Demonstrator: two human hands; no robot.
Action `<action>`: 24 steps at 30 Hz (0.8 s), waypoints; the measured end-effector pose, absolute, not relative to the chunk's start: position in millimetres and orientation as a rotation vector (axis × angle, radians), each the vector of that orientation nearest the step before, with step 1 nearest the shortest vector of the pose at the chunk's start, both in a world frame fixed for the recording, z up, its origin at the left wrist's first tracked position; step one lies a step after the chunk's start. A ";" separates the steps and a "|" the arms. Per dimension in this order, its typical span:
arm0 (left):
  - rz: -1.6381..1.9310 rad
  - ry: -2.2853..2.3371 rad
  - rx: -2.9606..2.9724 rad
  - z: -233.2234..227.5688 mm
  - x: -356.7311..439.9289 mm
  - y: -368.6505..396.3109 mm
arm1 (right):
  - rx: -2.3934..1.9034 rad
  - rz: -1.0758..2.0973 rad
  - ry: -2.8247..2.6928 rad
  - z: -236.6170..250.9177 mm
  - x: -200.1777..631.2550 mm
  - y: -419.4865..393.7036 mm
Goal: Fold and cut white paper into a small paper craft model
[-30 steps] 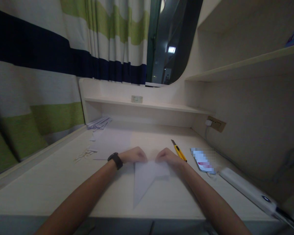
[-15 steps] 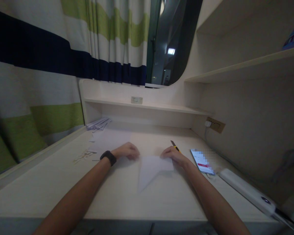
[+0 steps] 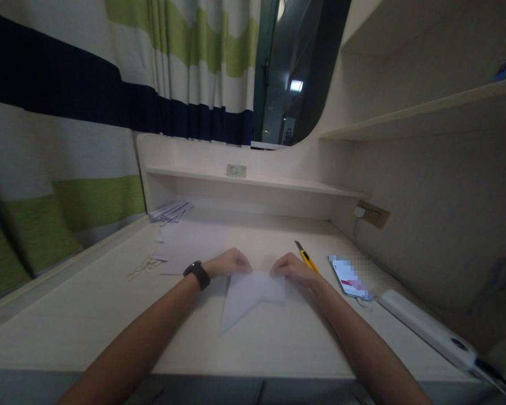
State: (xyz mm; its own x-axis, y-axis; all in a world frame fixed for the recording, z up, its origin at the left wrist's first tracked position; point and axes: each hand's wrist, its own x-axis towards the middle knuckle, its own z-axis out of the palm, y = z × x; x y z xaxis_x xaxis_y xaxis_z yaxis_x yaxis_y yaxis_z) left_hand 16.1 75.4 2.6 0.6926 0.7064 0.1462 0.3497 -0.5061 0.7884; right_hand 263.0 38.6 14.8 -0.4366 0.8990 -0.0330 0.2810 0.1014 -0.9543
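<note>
We had the white folded paper (image 3: pixel 248 295) lying flat on the desk (image 3: pixel 109 315), already creased into a pointed shape aimed toward us. Our left hand (image 3: pixel 230 263) and right hand (image 3: pixel 293 267) pinched its far edge, fingers curled; more folds looked due.

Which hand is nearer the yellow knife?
Right. The right hand lies just beside the knife, at the paper's right corner; the left hand is farther off, across the paper.
</note>
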 end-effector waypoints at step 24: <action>0.681 0.902 2.040 0.3 0.5 85.5 | -1.160 1.317 -1.460 1.5 290.1 59.7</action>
State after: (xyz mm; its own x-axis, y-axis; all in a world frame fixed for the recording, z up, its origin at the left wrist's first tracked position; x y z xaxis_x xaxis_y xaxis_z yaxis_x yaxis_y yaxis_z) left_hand 0.5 85.5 0.3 0.6030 0.7832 0.1517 0.3601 -0.4369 0.8243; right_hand 290.1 59.7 1.5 -0.2266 0.9740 -0.0010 0.1006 0.0224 -0.9947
